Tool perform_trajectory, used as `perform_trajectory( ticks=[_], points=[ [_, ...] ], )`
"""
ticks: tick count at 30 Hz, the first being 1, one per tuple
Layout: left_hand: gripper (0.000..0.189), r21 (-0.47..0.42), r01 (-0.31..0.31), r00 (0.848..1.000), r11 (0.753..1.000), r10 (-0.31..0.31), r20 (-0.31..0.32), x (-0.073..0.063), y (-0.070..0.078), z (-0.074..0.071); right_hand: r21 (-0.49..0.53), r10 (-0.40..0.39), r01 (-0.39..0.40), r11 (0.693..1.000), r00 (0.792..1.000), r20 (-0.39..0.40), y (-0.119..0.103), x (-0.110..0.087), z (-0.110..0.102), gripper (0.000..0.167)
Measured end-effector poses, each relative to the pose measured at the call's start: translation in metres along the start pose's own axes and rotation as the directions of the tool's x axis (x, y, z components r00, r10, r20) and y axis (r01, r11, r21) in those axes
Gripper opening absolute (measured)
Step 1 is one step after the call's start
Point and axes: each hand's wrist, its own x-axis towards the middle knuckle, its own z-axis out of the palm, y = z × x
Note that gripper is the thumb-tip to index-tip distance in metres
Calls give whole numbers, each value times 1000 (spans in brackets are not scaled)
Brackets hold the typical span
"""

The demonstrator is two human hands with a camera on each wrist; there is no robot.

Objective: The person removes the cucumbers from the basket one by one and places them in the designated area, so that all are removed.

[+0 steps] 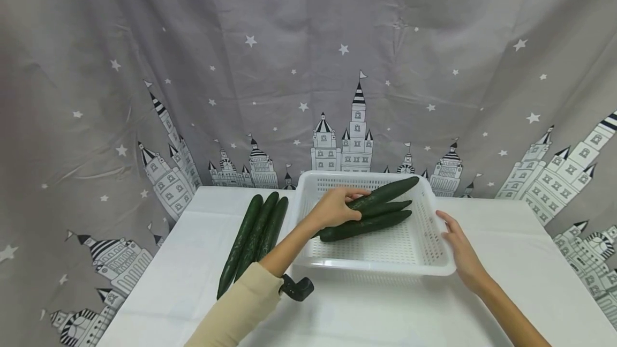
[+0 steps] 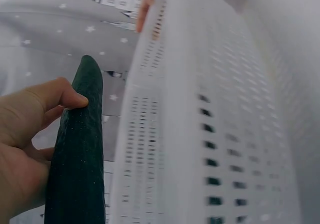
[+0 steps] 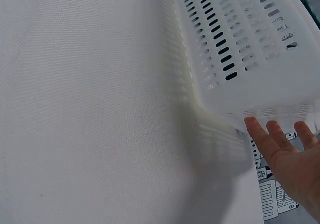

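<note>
My left hand (image 1: 339, 208) grips a dark green cucumber (image 1: 391, 190) over a white perforated plastic basket (image 1: 376, 269). In the left wrist view, the thumb and fingers wrap round this cucumber (image 2: 77, 149) beside the basket's slotted wall (image 2: 142, 149). Two more cucumbers lie in the basket below it, the nearer one (image 1: 371, 225) along the basket floor. My right hand (image 1: 460, 250) is at the basket's right side. In the right wrist view, its fingers (image 3: 262, 136) are stretched out against the outside of the basket wall (image 3: 280, 91).
Three cucumbers (image 1: 253, 232) lie side by side on the white table (image 1: 164, 272), left of the basket and partly behind my left forearm. A black wrist mount (image 1: 297, 288) sits on the left wrist. Behind the table hangs a grey curtain (image 1: 270, 84) with castles and stars.
</note>
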Motion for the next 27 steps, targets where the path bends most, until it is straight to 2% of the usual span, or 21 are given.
perform_trajectory(
  ticks=[5, 10, 18, 23, 27],
  points=[
    [56, -42, -6, 999, 999, 4, -48, -10, 1, -16, -6, -1, 1, 1000, 1000, -2, 0, -1, 0, 54],
    [57, -104, 13, 994, 995, -24, -108, -24, -4, -33, -4, 5, -5, 1000, 1000, 0, 0, 0, 0, 55],
    [57, -153, 54, 977, 987, -83, -195, -50, -28, -59, 2, 9, -9, 1000, 1000, 0, -2, 0, 0, 55],
    [57, -170, 116, 953, 979, -158, -259, -72, -44, -78, -14, 7, -7, 1000, 1000, 2, -2, 1, 0, 55],
    [59, -212, 193, 918, 958, -252, -307, -89, -61, -91, -30, 13, -13, 999, 1000, -2, -2, 1, 0, 55]
  ],
)
